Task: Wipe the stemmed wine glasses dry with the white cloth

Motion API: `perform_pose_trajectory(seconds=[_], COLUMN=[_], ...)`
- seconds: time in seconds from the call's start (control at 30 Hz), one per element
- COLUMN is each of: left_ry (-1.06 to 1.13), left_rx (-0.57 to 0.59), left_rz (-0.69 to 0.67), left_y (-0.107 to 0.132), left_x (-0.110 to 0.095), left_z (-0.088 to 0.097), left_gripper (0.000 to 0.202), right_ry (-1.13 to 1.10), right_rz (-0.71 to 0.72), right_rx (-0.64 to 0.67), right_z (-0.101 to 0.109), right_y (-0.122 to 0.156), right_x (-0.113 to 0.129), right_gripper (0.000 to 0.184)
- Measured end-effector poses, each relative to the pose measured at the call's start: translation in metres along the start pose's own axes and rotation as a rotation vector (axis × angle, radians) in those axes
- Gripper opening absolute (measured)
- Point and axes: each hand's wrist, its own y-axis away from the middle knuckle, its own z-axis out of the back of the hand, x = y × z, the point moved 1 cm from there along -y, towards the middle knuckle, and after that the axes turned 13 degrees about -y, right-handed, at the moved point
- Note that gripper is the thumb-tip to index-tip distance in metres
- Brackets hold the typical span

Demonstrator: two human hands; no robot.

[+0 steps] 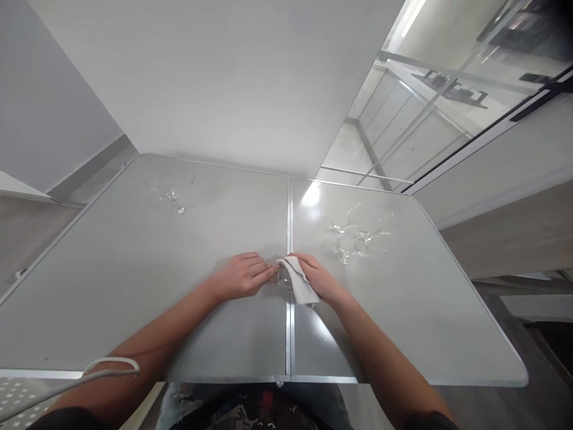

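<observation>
Over the table's middle seam, a small clear glass vessel (283, 278) is between my two hands. My left hand (248, 275) is closed, with its fingertips pinching the left side of the glass. My right hand (320, 278) grips a folded white cloth (302, 289) and presses it over the glass's right side. The cloth hides that part of the glass, so its full shape cannot be made out. A loose end of the cloth hangs toward my body.
Several clear glass pieces (358, 242) stand close together on the right half of the folding table (403, 310). More clear glassware (172, 197) is at the far left. A white panel (215, 77) borders the back, and a white cable (110, 371) crosses near my left forearm.
</observation>
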Motion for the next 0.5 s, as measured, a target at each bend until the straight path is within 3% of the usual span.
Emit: perform_pose_trajectory(seconds=[0.1,0.2,0.33,0.5], left_ry=[0.08,0.167,0.283,0.34], left_rx=[-0.038,-0.108,-0.096,0.033], left_rz=[0.127,0.35,0.641,0.631], left_y=[0.002,0.002,-0.002,-0.007], left_x=[0.002,0.003,-0.002,-0.012], left_z=[-0.005,-0.008,-0.009,-0.009], left_gripper=[0.031,0.024,0.009,0.014], right_ry=[-0.314,-0.437,-0.153,0.415], right_rz=[-0.05,0.1,0.506,0.827], right_rx=[-0.047,-0.059,-0.218,-0.278], right_z=[0.001,-0.005,-0.015,-0.014], right_y=[0.001,0.004,0.007,0.007], right_x=[-0.01,-0.016,-0.013,-0.012], right_gripper=[0.033,0.046,0.052,0.061])
